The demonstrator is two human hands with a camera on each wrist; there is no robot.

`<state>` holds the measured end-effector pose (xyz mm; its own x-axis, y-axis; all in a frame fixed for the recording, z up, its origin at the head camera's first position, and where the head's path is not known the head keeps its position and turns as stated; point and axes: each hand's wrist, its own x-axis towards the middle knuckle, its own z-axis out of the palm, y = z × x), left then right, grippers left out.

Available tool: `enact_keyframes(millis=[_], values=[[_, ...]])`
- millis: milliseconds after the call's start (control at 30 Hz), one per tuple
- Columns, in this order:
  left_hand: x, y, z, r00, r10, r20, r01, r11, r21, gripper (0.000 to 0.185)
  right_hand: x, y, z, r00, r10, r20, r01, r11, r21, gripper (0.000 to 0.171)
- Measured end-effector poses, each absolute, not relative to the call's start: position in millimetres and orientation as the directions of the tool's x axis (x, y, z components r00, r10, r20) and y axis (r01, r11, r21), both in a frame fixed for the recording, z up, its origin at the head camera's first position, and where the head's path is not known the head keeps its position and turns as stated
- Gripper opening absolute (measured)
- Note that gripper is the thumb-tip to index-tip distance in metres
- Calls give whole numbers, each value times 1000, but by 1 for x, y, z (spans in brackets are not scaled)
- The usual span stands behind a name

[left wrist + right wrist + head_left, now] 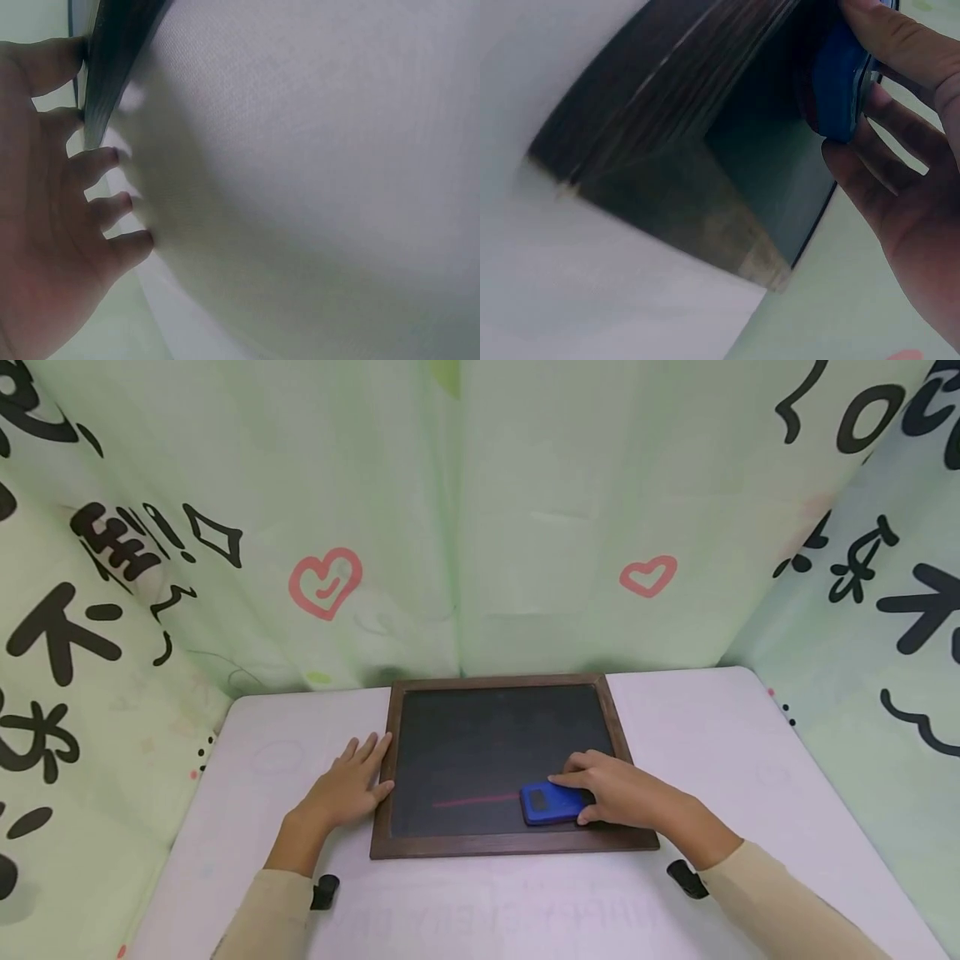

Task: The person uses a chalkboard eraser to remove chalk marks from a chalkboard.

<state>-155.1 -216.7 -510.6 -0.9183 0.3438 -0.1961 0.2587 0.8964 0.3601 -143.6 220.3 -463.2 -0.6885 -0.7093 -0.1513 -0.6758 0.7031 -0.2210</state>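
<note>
A small blackboard [495,735] in a brown wooden frame lies on the white table. A pink chalk line [472,801] runs across its lower part and meets a blue board eraser [553,802] at the lower right. My right hand [618,789] grips the eraser between thumb and fingers; in the right wrist view the eraser [836,86] sits against the dark board surface. At the board's left edge, my left hand [348,783] rests with fingers spread, thumb and fingertips at the frame. The left wrist view shows the thumb [56,64] touching the frame's side.
The white table [285,743] extends on both sides and in front of the board. Pale green curtains [525,527] with black lettering and pink hearts enclose the back and sides. A black wrist strap piece [325,892] shows beside the left sleeve, another [687,879] beside the right.
</note>
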Motion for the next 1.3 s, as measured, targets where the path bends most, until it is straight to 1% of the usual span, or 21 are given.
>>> enact_keyframes(millis=[333, 533, 867, 1300], values=[[-156, -216, -509, -916, 346, -202, 258, 895, 364, 77, -148, 186, -465, -666, -730, -156, -700, 683, -208, 64], [-155, -216, -507, -918, 345, -196, 260, 896, 360, 77, -151, 160, -467, -653, -743, -147, -721, 669, -177, 63], [-155, -216, -508, -919, 338, -201, 258, 904, 342, 77, -151, 114, -465, -653, -731, -197, -720, 680, -138, 65], [-156, -216, -508, -921, 330, -209, 248, 907, 339, 77, -157, 58, -461, -632, -732, -255, -740, 668, -82, 66]])
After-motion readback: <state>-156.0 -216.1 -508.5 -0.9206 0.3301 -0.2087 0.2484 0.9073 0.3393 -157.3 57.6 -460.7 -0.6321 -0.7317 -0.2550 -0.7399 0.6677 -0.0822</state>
